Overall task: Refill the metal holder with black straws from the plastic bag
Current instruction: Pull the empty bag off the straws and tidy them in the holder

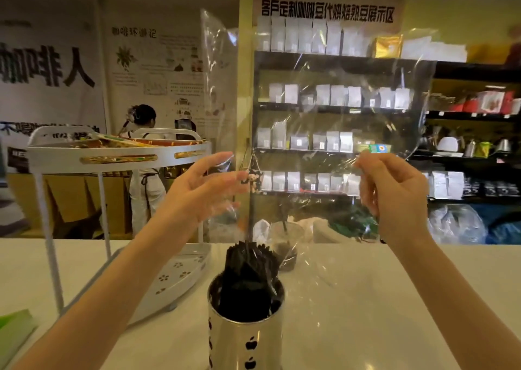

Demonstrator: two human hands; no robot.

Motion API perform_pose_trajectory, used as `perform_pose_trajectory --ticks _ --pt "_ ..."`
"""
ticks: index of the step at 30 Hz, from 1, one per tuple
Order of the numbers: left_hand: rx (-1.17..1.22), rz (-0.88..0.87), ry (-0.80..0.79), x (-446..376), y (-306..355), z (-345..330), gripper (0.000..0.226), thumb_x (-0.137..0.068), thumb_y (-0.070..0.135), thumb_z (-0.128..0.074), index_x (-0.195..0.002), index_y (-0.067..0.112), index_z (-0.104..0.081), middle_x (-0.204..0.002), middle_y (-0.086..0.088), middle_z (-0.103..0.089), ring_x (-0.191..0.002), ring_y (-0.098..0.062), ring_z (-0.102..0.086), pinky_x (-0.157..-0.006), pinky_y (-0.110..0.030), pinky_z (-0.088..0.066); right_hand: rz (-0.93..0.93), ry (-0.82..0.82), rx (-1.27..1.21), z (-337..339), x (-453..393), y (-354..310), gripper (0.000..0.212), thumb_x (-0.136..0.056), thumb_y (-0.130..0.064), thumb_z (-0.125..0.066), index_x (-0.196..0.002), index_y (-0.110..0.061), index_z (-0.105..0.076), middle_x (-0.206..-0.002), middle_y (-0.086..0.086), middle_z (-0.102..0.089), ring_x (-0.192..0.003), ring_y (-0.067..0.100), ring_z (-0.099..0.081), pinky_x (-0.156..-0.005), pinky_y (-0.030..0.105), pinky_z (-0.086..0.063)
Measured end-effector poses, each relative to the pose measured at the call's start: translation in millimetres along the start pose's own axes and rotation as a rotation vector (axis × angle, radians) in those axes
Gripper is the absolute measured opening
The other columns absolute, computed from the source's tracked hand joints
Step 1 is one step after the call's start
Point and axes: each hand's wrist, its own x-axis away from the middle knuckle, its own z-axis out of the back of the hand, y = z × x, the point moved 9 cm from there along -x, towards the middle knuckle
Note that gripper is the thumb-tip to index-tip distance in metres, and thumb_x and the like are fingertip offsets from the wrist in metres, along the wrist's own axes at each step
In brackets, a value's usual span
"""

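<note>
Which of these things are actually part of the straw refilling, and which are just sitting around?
In use: metal holder, black straws, clear plastic bag, left hand, right hand.

Lying about: white rack, drink cup, green item.

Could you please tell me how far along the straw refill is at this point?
Nearly done, it seems. A bundle of black straws already stands in the metal holder. The left hand and right hand hold the clear plastic bag up above the holder, and it looks empty. What is left: putting the bag aside and perhaps settling the straws.
</note>
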Motion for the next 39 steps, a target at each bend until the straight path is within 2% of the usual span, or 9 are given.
perform_pose_trajectory --ticks 2,5,14,21,26,29,31,35,39 --pt "-0.051 0.065 -0.047 4 -12 0 0.064 -0.051 0.046 -0.079 -0.110 0.034 -0.057 -0.105 0.002 -0.073 -0.092 -0.016 -0.070 -0.076 -0.032 -0.058 0.005 -0.020 -0.006 -2 -7 -4 0.024 -0.091 -0.018 -0.052 -0.069 -0.017 -0.062 -0.037 -0.009 -0.050 -0.028 0.005 -0.035 -0.031 0.014 -0.029" --pt "-0.154 0.118 -0.085 9 -21 -6 0.047 -0.063 0.036 -0.068 -0.108 0.025 -0.061 -0.101 -0.002 -0.074 -0.088 -0.016 -0.071 -0.076 -0.030 -0.058 0.002 -0.048 0.005 -7 -17 -8 0.021 -0.090 -0.021 -0.053 -0.072 -0.017 -0.063 -0.038 -0.010 -0.051 -0.029 0.004 -0.037 -0.032 0.014 -0.030" --pt "-0.151 -0.020 0.044 -20 29 12 0.020 -0.068 0.028 -0.062 -0.085 0.018 -0.067 -0.070 0.000 -0.076 -0.064 -0.014 -0.072 -0.056 -0.023 -0.058 -0.173 -0.027 -0.063 -6 -54 -11 0.028 -0.090 -0.026 -0.055 -0.064 -0.020 -0.065 -0.034 -0.006 -0.047 -0.031 0.007 -0.034 -0.034 0.019 -0.025" --pt "-0.164 -0.038 -0.059 -37 31 -24 0.065 -0.064 0.016 -0.068 -0.124 0.020 -0.045 -0.089 -0.006 -0.074 -0.078 -0.017 -0.072 -0.061 -0.022 -0.056 -0.290 0.111 -0.111 35 -78 8 0.023 -0.088 -0.028 -0.057 -0.068 -0.018 -0.064 -0.033 -0.008 -0.044 -0.029 0.004 -0.029 -0.030 0.016 -0.020" --pt "-0.450 -0.334 0.038 -54 40 -60 0.069 -0.083 0.005 -0.058 -0.137 0.033 -0.025 -0.082 0.004 -0.070 -0.075 -0.005 -0.069 -0.069 -0.018 -0.055 -0.278 0.272 -0.107 96 -75 30 0.025 -0.090 -0.024 -0.057 -0.065 -0.018 -0.060 -0.034 -0.008 -0.047 -0.028 0.003 -0.033 -0.029 0.015 -0.022" --pt "-0.598 -0.477 0.025 -47 47 -91 0.054 -0.085 0.001 -0.054 -0.125 0.035 -0.041 -0.085 0.007 -0.067 -0.081 -0.002 -0.066 -0.075 -0.013 -0.053 -0.312 0.326 -0.085 131 -65 48 0.026 -0.089 -0.027 -0.058 -0.064 -0.019 -0.058 -0.034 -0.008 -0.049 -0.027 0.003 -0.034 -0.029 0.013 -0.022" --pt "-0.717 -0.530 -0.008 -38 44 -114 0.035 -0.084 -0.002 -0.054 -0.110 0.020 -0.061 -0.089 0.004 -0.066 -0.076 -0.008 -0.067 -0.076 -0.020 -0.055 -0.370 0.343 -0.017 151 -55 62 0.026 -0.088 -0.028 -0.059 -0.064 -0.018 -0.060 -0.035 -0.008 -0.049 -0.028 0.003 -0.036 -0.030 0.012 -0.025" --pt "-0.775 -0.534 -0.120 -10 32 -155 0.018 -0.082 0.000 -0.057 -0.091 0.006 -0.071 -0.082 -0.004 -0.070 -0.067 -0.005 -0.061 -0.065 -0.008 -0.050 -0.518 0.332 0.232 187 -33 90 0.028 -0.083 -0.026 -0.066 -0.061 -0.013 -0.054 -0.034 -0.006 -0.043 -0.025 0.003 -0.033 -0.029 0.012 -0.025" --pt "-0.986 -0.453 -0.302 23 -11 -194 0.023 -0.083 0.001 -0.048 -0.094 0.006 -0.067 -0.094 -0.010 -0.067 -0.083 -0.025 -0.063 -0.075 -0.039 -0.053 -0.609 0.189 0.470 204 -13 119 0.032 -0.077 -0.024 -0.072 -0.057 -0.009 -0.054 -0.029 -0.007 -0.042 -0.024 0.006 -0.033 -0.031 0.013 -0.025"
